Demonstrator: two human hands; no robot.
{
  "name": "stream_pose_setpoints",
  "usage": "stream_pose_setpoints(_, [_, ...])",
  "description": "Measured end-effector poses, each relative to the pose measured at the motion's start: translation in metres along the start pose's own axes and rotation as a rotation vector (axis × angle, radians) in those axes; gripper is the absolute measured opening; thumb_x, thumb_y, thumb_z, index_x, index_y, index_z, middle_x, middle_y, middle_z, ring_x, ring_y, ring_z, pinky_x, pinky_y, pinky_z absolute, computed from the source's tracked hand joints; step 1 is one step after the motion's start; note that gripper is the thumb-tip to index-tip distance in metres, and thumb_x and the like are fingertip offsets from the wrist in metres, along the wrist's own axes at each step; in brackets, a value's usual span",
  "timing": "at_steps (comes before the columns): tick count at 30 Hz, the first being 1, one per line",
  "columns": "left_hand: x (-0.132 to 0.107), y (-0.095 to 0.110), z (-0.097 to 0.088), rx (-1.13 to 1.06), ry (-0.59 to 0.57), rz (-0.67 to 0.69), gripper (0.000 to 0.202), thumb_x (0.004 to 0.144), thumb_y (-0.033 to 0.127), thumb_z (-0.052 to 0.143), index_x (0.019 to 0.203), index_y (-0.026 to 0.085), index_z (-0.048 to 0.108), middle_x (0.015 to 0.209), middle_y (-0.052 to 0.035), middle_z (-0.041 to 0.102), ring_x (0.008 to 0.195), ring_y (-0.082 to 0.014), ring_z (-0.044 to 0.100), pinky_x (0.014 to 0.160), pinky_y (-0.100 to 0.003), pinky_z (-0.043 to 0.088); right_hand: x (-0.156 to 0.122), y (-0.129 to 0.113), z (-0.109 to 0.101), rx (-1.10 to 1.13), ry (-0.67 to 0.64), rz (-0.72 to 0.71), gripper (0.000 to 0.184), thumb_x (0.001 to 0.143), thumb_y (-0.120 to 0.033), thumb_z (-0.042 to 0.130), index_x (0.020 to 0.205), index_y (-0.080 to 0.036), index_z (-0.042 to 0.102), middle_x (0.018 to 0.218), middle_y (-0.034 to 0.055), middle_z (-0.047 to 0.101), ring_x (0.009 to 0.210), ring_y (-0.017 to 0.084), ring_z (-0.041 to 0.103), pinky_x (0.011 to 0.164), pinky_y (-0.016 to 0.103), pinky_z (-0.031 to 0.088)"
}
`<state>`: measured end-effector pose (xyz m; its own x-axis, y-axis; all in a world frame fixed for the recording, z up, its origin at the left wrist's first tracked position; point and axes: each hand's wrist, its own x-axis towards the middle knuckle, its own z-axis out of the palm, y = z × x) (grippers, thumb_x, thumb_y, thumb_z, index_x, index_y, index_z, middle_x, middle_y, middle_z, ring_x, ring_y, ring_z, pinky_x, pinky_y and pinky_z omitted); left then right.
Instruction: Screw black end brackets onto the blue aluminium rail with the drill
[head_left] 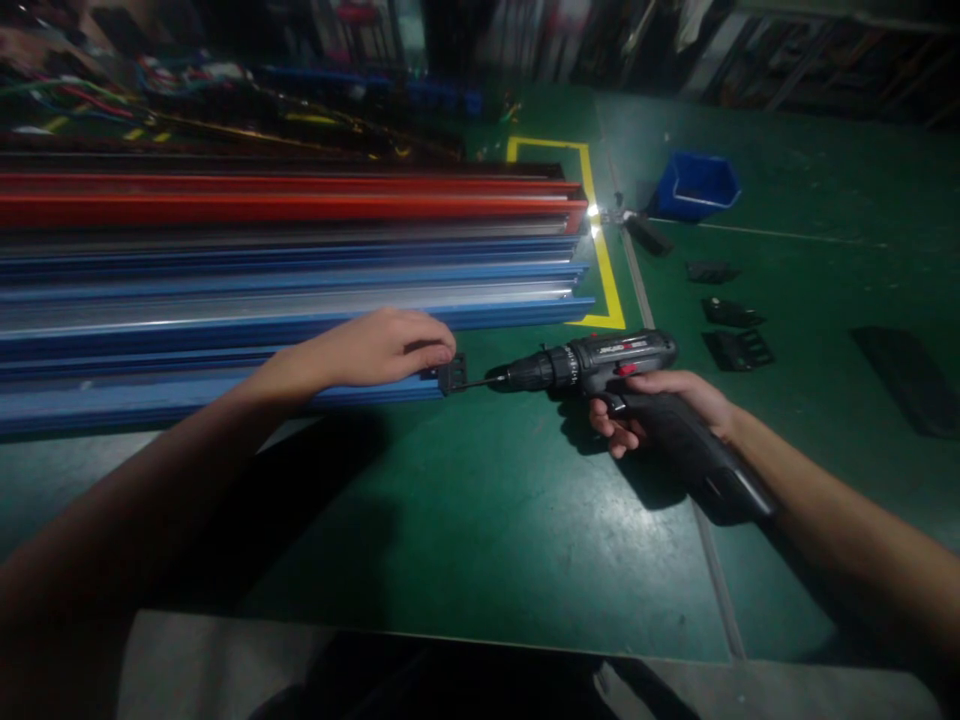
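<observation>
My right hand (675, 405) is wrapped round the grip of a black cordless drill (622, 355), its fingers by the trigger. The drill lies level and points left. Its long thin bit (480, 382) reaches the face of a black plastic end cap (453, 375). That cap sits at the right end of the nearest blue metal profile (360, 395). My left hand (390, 348) is closed over this profile's end, thumb against the cap's upper edge; its other fingertips are partly hidden behind. Whether the bit touches a screw cannot be made out.
More blue profiles (300, 315) and a red profile (300, 205) lie parallel behind. A blue bin (694, 188), a dark-handled tool (646, 232), several black caps (739, 348) and a black flat piece (907, 380) are on the green table (525, 540). Yellow tape (611, 290) marks it.
</observation>
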<state>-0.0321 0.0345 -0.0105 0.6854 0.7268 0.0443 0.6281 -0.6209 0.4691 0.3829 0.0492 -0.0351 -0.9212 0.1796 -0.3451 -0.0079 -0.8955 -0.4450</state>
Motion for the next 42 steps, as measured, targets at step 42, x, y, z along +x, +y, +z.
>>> stream_pose_setpoints(42, [0.0001, 0.0015, -0.0007, -0.047, 0.000, -0.015, 0.034, 0.108, 0.042, 0.049, 0.109, 0.022, 0.076, 0.105, -0.0028, 0.077, 0.093, -0.0169, 0.070, 0.086, -0.027, 0.048, -0.0018, 0.0038, 0.0034, -0.271, 0.073, -0.067, 0.031, 0.090, -0.028, 0.074, 0.112, -0.006, 0.073, 0.106, 0.0127, 0.075, 0.085, 0.018, 0.073, 0.092, 0.037, 0.061])
